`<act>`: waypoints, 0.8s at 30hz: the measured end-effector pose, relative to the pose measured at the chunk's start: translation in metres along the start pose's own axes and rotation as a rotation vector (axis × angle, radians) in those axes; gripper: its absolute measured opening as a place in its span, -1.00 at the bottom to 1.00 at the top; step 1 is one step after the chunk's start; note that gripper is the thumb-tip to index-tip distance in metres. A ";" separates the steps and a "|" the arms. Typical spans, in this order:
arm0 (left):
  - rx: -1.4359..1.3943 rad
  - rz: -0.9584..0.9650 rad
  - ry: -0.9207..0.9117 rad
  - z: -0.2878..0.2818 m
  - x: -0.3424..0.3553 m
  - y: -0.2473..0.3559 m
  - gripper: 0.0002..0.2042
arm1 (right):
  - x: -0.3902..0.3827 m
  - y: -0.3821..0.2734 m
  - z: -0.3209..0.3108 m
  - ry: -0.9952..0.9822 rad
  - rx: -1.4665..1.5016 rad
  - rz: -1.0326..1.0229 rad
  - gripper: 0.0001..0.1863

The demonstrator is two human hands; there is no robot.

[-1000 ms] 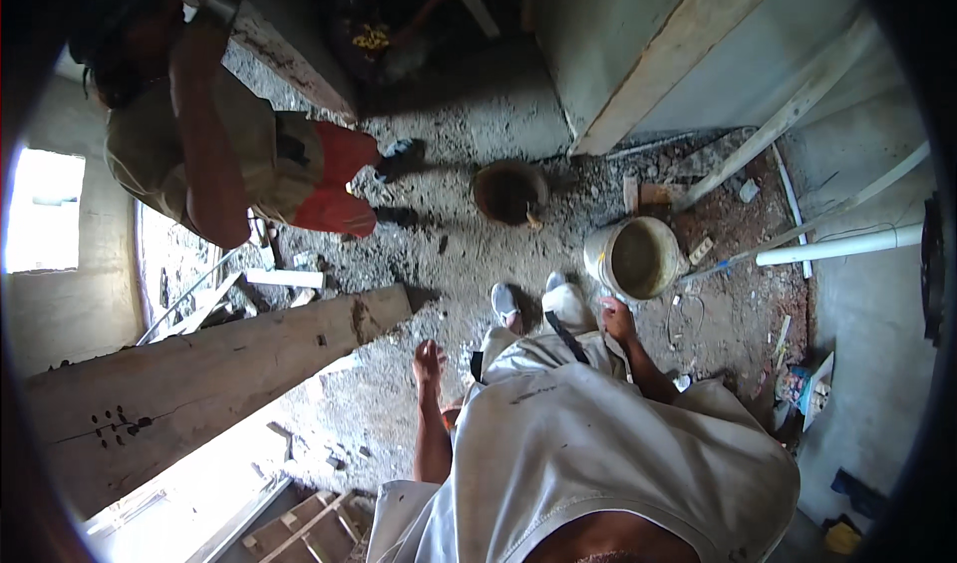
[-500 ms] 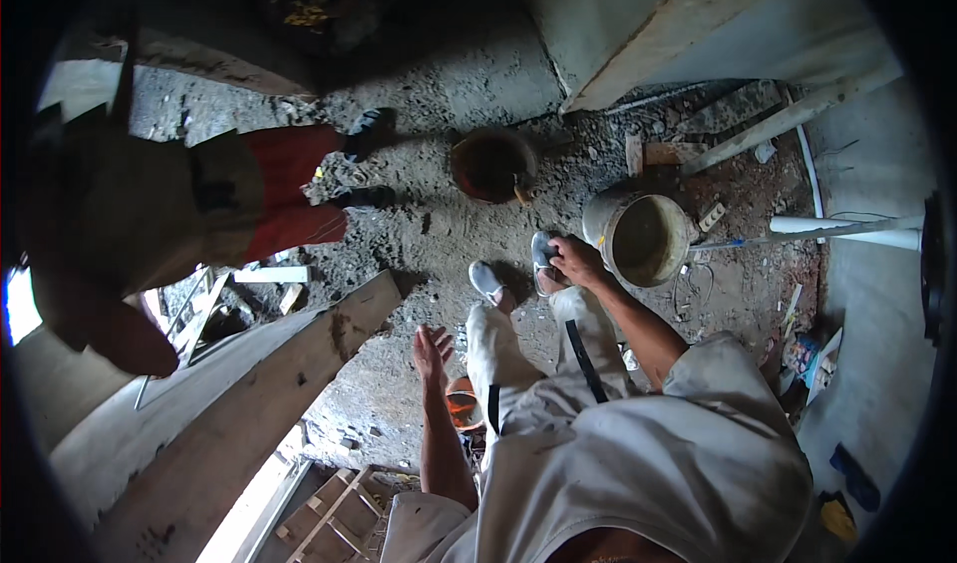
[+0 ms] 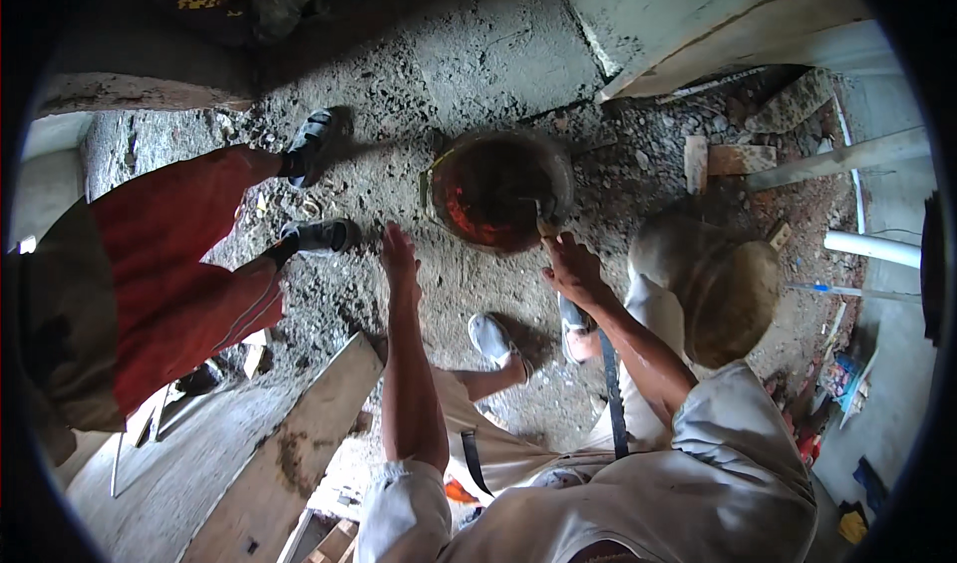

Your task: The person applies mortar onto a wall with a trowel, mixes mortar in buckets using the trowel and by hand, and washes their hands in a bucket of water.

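Observation:
My right hand (image 3: 576,269) is closed around the wooden handle of a trowel (image 3: 547,226) at the near edge of a round dark tub (image 3: 561,164). The trowel's metal end reaches into the tub, and its blade is hard to make out in the shadow. A red patch shows on the tub's inner left side. To the left of the tub, my left hand (image 3: 400,256) is held out over the floor with straight fingers and nothing in it. A large mortar-stained bucket (image 3: 733,299) stands tilted beside my right leg.
A person in red shorts (image 3: 169,274) stands at the left, sandalled feet near the tub. A long board (image 3: 279,453) leans at the lower left. Rubble, wood pieces (image 3: 743,159) and a white pipe (image 3: 872,248) lie along the right wall. Rough concrete floor (image 3: 439,284) lies underfoot.
I have bent toward the tub, and both hands have moved forward. My right hand, empty before, now grips the trowel. The bucket appears more tilted; the other person's legs show larger.

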State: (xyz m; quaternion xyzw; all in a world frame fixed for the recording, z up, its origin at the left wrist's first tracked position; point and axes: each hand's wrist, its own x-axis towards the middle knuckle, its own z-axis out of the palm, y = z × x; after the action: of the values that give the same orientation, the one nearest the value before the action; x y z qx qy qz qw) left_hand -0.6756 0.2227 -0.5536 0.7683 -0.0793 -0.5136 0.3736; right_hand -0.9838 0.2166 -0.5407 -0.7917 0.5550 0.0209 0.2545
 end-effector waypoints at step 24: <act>0.307 0.699 0.102 0.043 0.000 -0.032 -0.37 | 0.036 -0.005 -0.004 0.022 -0.280 -0.369 -0.74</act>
State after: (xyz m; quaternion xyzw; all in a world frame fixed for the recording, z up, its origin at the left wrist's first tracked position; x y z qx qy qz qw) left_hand -0.7209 0.2241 -0.5833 0.7665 -0.3936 -0.2986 0.4104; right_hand -0.9663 0.1853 -0.5468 -0.9076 0.3953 0.0421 0.1354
